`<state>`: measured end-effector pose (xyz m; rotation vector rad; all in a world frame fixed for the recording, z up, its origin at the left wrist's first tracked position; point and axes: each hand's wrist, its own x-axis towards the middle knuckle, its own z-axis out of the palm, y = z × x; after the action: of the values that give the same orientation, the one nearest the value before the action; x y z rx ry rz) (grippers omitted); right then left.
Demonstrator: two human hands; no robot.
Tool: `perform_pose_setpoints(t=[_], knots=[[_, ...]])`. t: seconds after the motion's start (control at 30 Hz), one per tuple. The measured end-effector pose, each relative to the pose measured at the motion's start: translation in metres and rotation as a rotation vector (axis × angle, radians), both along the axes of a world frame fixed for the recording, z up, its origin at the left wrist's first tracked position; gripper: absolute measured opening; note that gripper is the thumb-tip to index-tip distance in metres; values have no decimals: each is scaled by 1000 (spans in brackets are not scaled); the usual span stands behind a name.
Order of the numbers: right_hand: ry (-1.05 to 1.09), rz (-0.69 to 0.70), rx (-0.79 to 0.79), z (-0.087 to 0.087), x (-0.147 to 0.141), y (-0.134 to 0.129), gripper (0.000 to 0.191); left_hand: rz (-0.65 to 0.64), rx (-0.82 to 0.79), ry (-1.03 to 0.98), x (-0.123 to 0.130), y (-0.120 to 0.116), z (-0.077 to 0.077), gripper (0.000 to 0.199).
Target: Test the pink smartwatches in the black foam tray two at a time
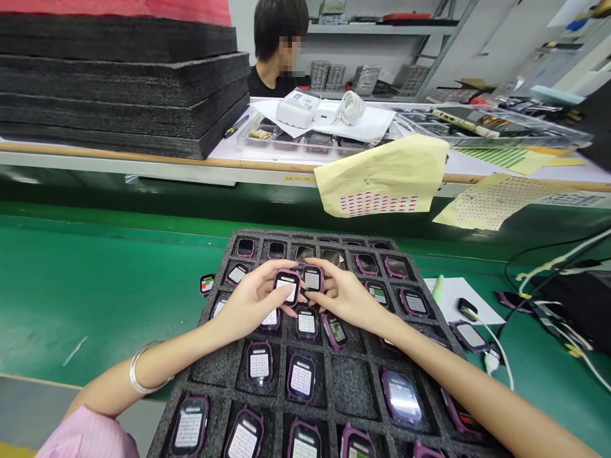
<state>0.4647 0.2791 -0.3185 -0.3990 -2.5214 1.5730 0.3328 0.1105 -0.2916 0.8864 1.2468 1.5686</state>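
Above the middle of a dark foam tray [351, 385], my left hand [260, 296] holds a purple-framed watch [287, 287] with a lit white screen, its fingers closed round the case. Just to the right, my right hand [341, 292] has its thumb and fingers round a second purple watch [313, 278], also lit. The two watches are side by side, nearly touching. Several similar watches lie in the tray's square pockets, some with lit lists, some with dark screens. One more watch [207, 284] lies outside the tray at its left edge.
Stacked black foam trays [119, 95] stand on the shelf at upper left. White boxes [298, 108], papers and a clear parts tray [506, 127] share that shelf. Yellow sheets [382, 178] hang over its edge. White cables [501, 356] cross the green table at right. A person [279, 48] sits beyond.
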Motion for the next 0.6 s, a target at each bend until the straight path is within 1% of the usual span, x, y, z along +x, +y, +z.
perform_pose_setpoints(t=[0.07,0.1,0.13,0.17,0.2,0.23,0.27,0.33,0.4,0.47,0.5,0.53,0.6], knots=[[23,14,395,-1,-6,5,50,-26,-18,90,-6,0,-5,49],[36,48,554,0,-9,8,48,-33,-31,155,-11,0,-9,56],[44,94,668,2,-12,11,49,-25,-45,234,-17,1,-14,62],[46,141,741,5,-14,14,50,-3,-60,325,-23,2,-20,67],[40,186,778,8,-17,17,51,36,-73,430,-29,3,-26,68],[32,225,789,12,-21,19,49,69,-82,545,-35,4,-32,67],[28,254,783,15,-26,22,43,80,-87,666,-40,6,-36,63],[32,284,749,19,-42,26,28,43,-88,911,-48,8,-41,53],[37,271,723,17,-63,27,22,-17,-96,1144,-53,9,-40,42],[28,222,717,10,-85,25,21,-50,-118,1325,-58,10,-35,43],[18,188,712,5,-95,23,20,-42,-144,1392,-61,10,-32,44],[6,150,704,1,-103,21,17,-5,-186,1437,-64,10,-29,45],[-12,70,677,-5,-116,17,11,142,-298,1469,-72,11,-25,40]])
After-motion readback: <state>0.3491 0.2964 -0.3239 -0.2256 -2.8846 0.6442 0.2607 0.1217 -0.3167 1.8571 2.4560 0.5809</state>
